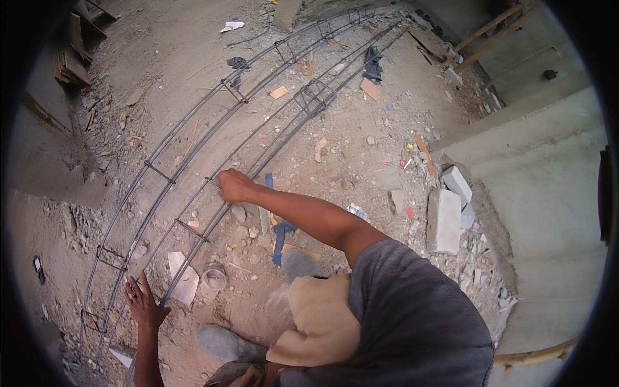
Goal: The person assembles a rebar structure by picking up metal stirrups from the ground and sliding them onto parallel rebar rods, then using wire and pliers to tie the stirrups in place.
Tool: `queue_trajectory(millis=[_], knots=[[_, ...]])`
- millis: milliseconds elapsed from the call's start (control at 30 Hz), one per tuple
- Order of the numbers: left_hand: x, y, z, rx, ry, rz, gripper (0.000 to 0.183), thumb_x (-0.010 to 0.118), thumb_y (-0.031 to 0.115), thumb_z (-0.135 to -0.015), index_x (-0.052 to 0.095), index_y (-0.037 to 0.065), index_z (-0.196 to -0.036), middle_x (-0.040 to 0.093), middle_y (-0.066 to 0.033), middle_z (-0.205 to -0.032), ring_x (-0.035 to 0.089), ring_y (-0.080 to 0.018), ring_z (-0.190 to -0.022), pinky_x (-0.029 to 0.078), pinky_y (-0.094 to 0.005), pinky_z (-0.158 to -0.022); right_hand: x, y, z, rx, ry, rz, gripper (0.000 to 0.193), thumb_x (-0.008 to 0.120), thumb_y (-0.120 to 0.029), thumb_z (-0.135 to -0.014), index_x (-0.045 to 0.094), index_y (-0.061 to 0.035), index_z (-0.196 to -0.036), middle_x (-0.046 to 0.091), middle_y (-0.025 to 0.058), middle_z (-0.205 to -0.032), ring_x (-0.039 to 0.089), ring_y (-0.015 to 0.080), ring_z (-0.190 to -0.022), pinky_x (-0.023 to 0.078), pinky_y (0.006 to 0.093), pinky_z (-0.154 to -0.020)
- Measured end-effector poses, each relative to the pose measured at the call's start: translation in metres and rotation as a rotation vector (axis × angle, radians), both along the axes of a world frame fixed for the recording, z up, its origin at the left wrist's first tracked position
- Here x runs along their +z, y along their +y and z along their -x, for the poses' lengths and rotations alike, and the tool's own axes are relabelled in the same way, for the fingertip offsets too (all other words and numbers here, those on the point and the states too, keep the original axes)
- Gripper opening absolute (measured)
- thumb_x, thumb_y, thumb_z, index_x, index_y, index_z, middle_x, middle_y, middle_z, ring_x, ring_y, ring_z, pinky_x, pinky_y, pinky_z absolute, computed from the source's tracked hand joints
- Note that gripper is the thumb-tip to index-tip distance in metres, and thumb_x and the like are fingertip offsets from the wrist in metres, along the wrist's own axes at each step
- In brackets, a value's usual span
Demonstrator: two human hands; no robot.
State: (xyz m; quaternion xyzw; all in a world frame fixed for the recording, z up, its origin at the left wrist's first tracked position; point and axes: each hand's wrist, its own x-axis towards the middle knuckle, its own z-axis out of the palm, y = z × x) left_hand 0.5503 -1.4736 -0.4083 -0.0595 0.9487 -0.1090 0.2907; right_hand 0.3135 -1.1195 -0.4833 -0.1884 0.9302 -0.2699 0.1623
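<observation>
Two long rebar cages run side by side over the dirt, from the lower left to the far top; they look bent in this view. My right hand [236, 186] is closed around the nearer rebar cage [191, 230], by one of its cross ties. Lower down, my left hand [144, 304] lies open with its fingers spread, between that cage and the farther rebar cage [159, 172]. Whether its fingertips touch a bar, I cannot tell. Square ties [314, 97] show on the nearer cage's far part.
Pale concrete blocks [444, 221] lie at the right, beside a low grey wall [541, 161]. By my boots are a clear plastic cup [213, 278], a broken white piece [184, 277] and a blue strip [280, 242]. Boards [76, 64] lean at the far left.
</observation>
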Motion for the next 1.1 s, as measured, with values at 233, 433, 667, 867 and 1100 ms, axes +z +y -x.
queue_trajectory(millis=[233, 433, 667, 867, 1100], knots=[[-0.012, -0.016, -0.004, 0.088, -0.183, 0.252, 0.138, 0.083, 0.052, -0.057, -0.007, 0.007, -0.153, 0.028, -0.0235, -0.152, 0.020, -0.0391, -0.144, -0.002, -0.0567, -0.117, 0.014, -0.058, -0.027, 0.091, -0.207, 0.127, 0.022, 0.067, -0.016, -0.072, 0.064, 0.0061, -0.076, 0.066, 0.0230, -0.070, 0.068, 0.0348, -0.072, 0.054, 0.0418, -0.072], [0.004, -0.031, 0.002, 0.042, -0.271, 0.397, 0.138, 0.084, 0.047, -0.057, -0.006, 0.007, -0.153, 0.030, -0.0233, -0.151, 0.023, -0.0434, -0.142, 0.002, -0.0623, -0.114, 0.007, -0.036, -0.018, 0.063, -0.219, 0.182, 0.038, 0.075, -0.021, -0.073, 0.065, 0.0001, -0.103, 0.067, 0.0229, -0.102, 0.065, 0.0357, -0.097, 0.051, 0.0408, -0.086], [0.005, -0.043, -0.021, 0.163, -0.326, 0.376, 0.140, 0.087, 0.048, -0.056, -0.005, 0.006, -0.153, 0.025, -0.0203, -0.154, 0.018, -0.0439, -0.143, 0.000, -0.0694, -0.110, 0.012, -0.055, -0.025, 0.047, -0.365, 0.161, 0.044, 0.072, -0.019, -0.076, 0.061, 0.0009, -0.115, 0.065, 0.0256, -0.103, 0.064, 0.0378, -0.098, 0.050, 0.0415, -0.086], [0.011, -0.051, -0.018, 0.178, -0.370, 0.398, 0.141, 0.090, 0.046, -0.053, 0.000, 0.004, -0.153, 0.024, -0.0191, -0.155, 0.014, -0.0410, -0.145, 0.000, -0.0713, -0.109, 0.027, -0.061, -0.046, 0.120, 0.041, 0.081, 0.039, 0.068, -0.018, -0.081, 0.060, 0.0013, -0.114, 0.065, 0.0258, -0.104, 0.063, 0.0394, -0.098, 0.050, 0.0459, -0.083], [0.011, 0.014, 0.026, 0.147, 0.061, -0.310, 0.087, 0.072, 0.044, -0.080, 0.032, 0.000, -0.143, 0.040, -0.0258, -0.144, 0.043, -0.0396, -0.131, 0.035, -0.0525, -0.106, 0.041, -0.101, -0.061, 0.325, -0.290, -0.205, 0.033, 0.062, -0.022, -0.081, 0.068, 0.0040, -0.100, 0.066, 0.0264, -0.107, 0.065, 0.0392, -0.102, 0.052, 0.0460, -0.087]])
